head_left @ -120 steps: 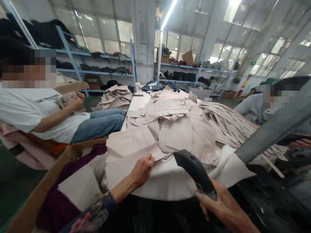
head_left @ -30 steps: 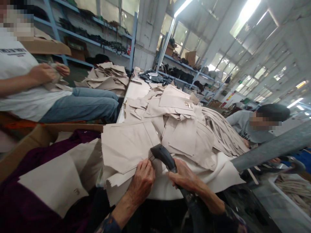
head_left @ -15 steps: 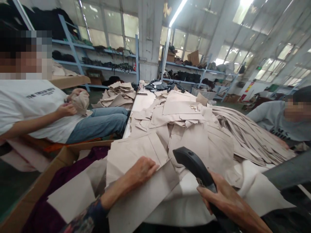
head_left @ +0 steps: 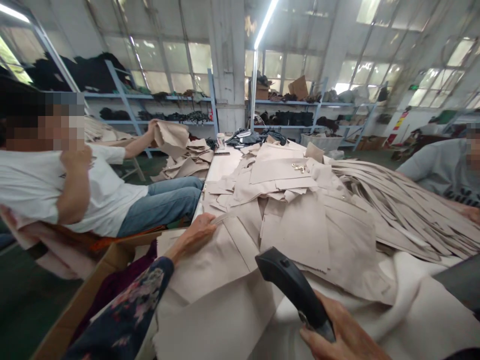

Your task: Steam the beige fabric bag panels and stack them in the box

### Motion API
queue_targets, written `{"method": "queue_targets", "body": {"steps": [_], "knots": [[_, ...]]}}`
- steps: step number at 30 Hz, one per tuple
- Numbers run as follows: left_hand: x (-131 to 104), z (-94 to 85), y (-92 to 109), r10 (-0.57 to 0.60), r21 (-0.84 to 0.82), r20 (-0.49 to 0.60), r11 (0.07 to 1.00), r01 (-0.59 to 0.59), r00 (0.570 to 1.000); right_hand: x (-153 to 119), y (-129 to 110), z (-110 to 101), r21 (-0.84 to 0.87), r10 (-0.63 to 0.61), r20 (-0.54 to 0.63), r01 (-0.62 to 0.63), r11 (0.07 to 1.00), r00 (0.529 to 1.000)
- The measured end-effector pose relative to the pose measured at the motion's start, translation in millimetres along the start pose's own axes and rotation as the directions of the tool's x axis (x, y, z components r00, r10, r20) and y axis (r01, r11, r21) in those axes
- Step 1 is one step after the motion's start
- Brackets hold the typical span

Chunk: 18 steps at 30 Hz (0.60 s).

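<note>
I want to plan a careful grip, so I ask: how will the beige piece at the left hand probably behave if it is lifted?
The beige piece at the left hand would probably bend, since its surface looks gently creased. It is likely light for its size, as its edges look thin. Lying nearly flat, it seems unlikely to roll.

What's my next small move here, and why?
Probably draw the cloth toward the black tool: your left hand seems to pinch its far edge, while your right hand holds the tool apart from that edge.
</note>
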<state>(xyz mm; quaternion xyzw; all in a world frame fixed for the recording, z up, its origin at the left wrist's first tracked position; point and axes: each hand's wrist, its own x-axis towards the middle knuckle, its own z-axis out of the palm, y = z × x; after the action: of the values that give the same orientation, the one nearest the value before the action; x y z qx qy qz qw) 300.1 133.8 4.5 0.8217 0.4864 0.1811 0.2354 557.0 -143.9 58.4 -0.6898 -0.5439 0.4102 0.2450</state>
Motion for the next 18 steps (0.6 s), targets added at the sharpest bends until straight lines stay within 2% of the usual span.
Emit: {"method": "queue_targets", "body": {"steps": [2, 3, 5, 6, 10, 13, 16, 18], "knots": [[-25.2, -9.3, 12.6, -0.064, -0.247, 0.097, 0.965, 0.086, 0.993, -1.3, -8.8, 3.4, -0.019, -0.05, 0.028, 0.051, 0.999, 0.998], [-39.4, -12.0, 19.5, -0.112, -0.403, 0.151, 0.901, 0.164, 0.982, -2.4, -13.2, 5.4, -0.022, -0.078, 0.038, 0.079, 0.997, 0.996], [-69.8, -12.8, 34.3, -0.193, -0.659, 0.238, 0.688, 0.304, 0.952, -6.3, -22.9, 9.7, -0.01, -0.128, 0.066, 0.129, 0.992, 0.99], [-85.3, -11.3, 41.9, -0.22, -0.733, 0.251, 0.593, 0.334, 0.943, -9.2, -28.1, 12.0, 0.004, -0.154, 0.078, 0.154, 0.988, 0.985], [-141.7, 0.5, 70.3, -0.224, -0.883, 0.248, 0.348, 0.315, 0.943, -23.3, -44.6, 24.3, 0.046, -0.251, 0.115, 0.247, 0.968, 0.961], [-173.6, 11.9, 86.7, -0.193, -0.933, 0.271, 0.187, 0.306, 0.943, -31.3, -47.1, 37.2, 0.096, -0.273, 0.156, 0.261, 0.961, 0.949], [-198.1, 27.2, 96.4, -0.174, -0.947, 0.294, 0.08, 0.311, 0.94, -34.0, -44.6, 46.1, 0.134, -0.253, 0.168, 0.232, 0.963, 0.953], [-211.0, 37.7, 99.2, -0.191, -0.957, 0.275, 0.038, 0.287, 0.942, -34.7, -42.8, 45.6, 0.134, -0.227, 0.13, 0.21, 0.969, 0.965]]}}
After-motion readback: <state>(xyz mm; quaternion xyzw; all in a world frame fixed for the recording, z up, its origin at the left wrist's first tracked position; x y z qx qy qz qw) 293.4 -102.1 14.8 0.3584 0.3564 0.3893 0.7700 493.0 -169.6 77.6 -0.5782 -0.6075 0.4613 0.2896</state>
